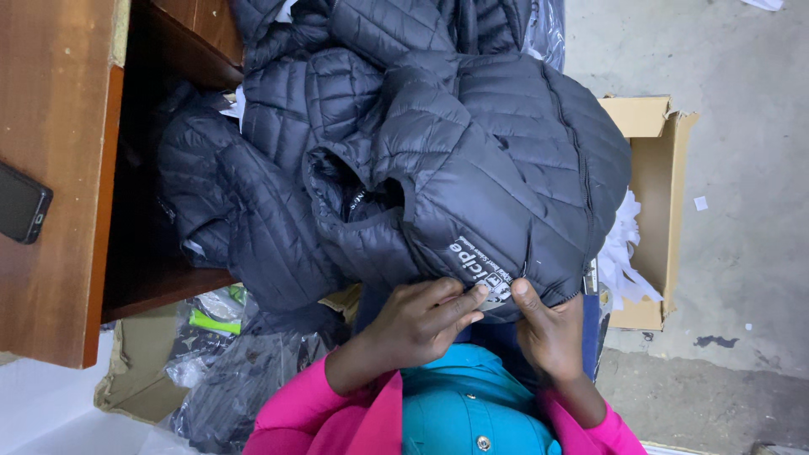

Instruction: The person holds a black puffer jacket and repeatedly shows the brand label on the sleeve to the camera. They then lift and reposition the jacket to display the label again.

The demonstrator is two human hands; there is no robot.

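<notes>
A black quilted puffer jacket (497, 152) lies over my lap, its hem with a white printed patch nearest me. My left hand (417, 324) pinches the hem edge beside that patch. My right hand (548, 329) grips the same hem a little further right, thumb pressed on the fabric near the zipper end. Both hands sit close together, just above my teal top and pink sleeves. More black puffer jackets (253, 194) are piled behind it, spilling from the open wooden cabinet.
A brown wooden cabinet (59, 168) stands at the left with a dark phone (21, 204) lying on it. An open cardboard box (653, 185) with white paper sits on the concrete floor at right. Plastic-bagged dark garments (227, 388) lie at lower left.
</notes>
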